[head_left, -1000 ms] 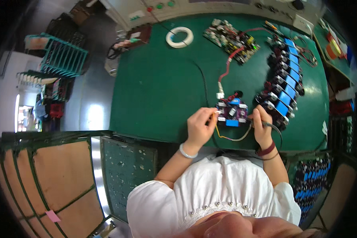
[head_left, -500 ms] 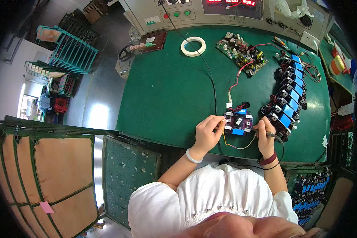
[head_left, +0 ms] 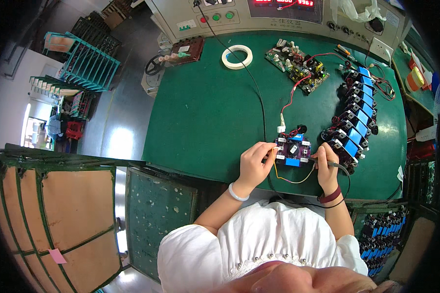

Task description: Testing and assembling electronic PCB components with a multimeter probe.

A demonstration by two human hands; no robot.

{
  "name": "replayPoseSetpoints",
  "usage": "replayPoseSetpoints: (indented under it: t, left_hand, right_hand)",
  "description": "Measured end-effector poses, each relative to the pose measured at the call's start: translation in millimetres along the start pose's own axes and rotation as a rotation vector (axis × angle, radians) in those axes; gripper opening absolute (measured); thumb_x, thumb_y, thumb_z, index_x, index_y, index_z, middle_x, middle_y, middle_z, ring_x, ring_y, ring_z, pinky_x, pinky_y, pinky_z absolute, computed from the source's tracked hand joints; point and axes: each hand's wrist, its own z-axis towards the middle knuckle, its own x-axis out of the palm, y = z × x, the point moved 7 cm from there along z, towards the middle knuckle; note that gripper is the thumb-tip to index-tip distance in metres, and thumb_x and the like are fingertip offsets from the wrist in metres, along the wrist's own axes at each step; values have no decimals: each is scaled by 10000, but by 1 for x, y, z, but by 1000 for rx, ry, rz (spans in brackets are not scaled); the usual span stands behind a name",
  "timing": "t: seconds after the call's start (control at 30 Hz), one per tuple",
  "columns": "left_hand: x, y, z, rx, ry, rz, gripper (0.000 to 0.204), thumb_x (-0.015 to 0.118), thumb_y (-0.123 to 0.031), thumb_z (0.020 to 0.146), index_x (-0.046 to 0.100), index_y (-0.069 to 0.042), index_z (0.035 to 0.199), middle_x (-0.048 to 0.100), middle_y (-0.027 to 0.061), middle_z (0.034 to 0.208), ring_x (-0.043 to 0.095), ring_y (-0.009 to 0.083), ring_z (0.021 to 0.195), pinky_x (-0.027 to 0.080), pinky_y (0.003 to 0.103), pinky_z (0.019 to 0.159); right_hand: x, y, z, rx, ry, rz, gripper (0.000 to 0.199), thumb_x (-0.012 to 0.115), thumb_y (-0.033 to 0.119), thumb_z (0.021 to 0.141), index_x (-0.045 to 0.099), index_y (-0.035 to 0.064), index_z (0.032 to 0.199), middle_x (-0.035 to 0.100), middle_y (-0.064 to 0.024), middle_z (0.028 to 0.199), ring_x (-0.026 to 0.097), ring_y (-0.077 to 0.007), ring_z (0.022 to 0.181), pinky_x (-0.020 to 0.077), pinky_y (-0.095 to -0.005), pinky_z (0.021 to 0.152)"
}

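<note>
Head camera view looked straight down on a green worktop (head_left: 205, 112), where a small purple circuit board (head_left: 293, 149) with blue parts lay near the front edge, between the two hands. The left hand (head_left: 253, 163) was curled at the board's left edge, with fingertips touching it, probably to keep the board from sliding; the fingers were bent and nearly closed, but I cannot tell whether they really pinched something. The right hand (head_left: 325, 166) was closed around a thin tool or probe (head_left: 338, 165) with a dark cable, its tip pointing at the right side of the board, which seems a grip for fine, steady contact. Red and yellow wires (head_left: 292, 97) ran from the board up toward a larger green circuit board (head_left: 298, 66) at the back. Just to the right, a row of similar blue and black boards (head_left: 353, 115) stood in a diagonal line, perhaps kept close for easy reach. A roll of white tape (head_left: 237, 56) rested farther back. The tool tip and the exact contact point were too small to make out, and the control panel (head_left: 278, 14) behind was cut off by the picture's top edge.
</note>
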Motion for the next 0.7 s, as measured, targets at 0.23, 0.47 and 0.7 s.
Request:
replayPoseSetpoints:
  t: [0.23,0.47,0.7]
  left_hand:
    - [0,0,-3,0,-8,-6,111,720,-37,879,674,-23,979,670,96,824,665,170,630,525,262,520]
    - [0,-2,1,-37,20,-5,109,707,-28,873,658,-14,970,672,121,865,668,245,662,548,313,557]
    - [-3,-4,6,5,-7,1,104,705,-28,880,652,-21,969,663,117,837,651,239,644,520,311,554]
  right_hand:
    - [-1,-3,-2,-15,-5,-8,387,478,278,1049,533,31,756,478,6,619,424,-50,529,328,-233,483]
    - [-1,34,-7,-89,6,-84,242,656,141,940,539,10,773,527,-23,607,476,-63,553,343,-239,501]
    - [32,57,13,-147,235,-2,149,714,71,857,675,-4,980,674,-95,784,643,-142,661,493,-255,621]
